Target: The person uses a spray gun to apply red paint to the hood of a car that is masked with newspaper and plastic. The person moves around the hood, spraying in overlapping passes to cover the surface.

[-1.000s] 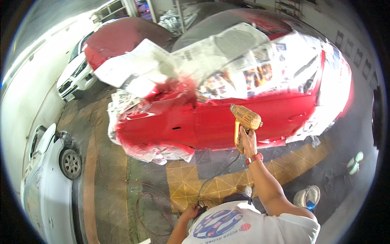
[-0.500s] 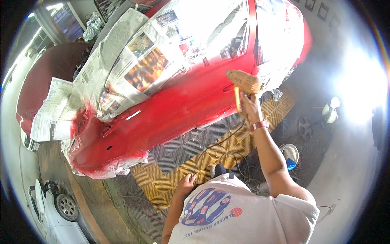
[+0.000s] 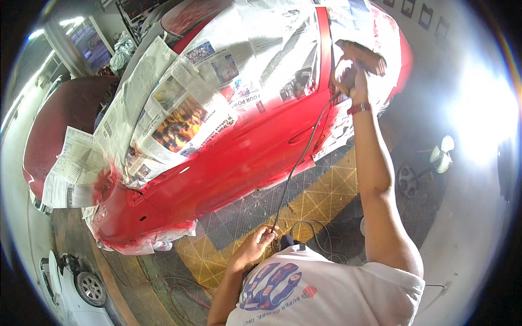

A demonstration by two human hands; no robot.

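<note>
Red car [image 3: 244, 157] ahead: our right hand [image 3: 357, 84] wraps round the heat gun [image 3: 363, 56], near the car's back edge. Our left hand [image 3: 254, 246] pinches the cord [image 3: 298, 164]. We should hold it off the car.

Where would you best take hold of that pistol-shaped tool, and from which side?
The tool is probably best held by its handle, from the person's side, as the right hand does: the handle juts below the long body, pistol-like, and the cord trails off underneath.
</note>
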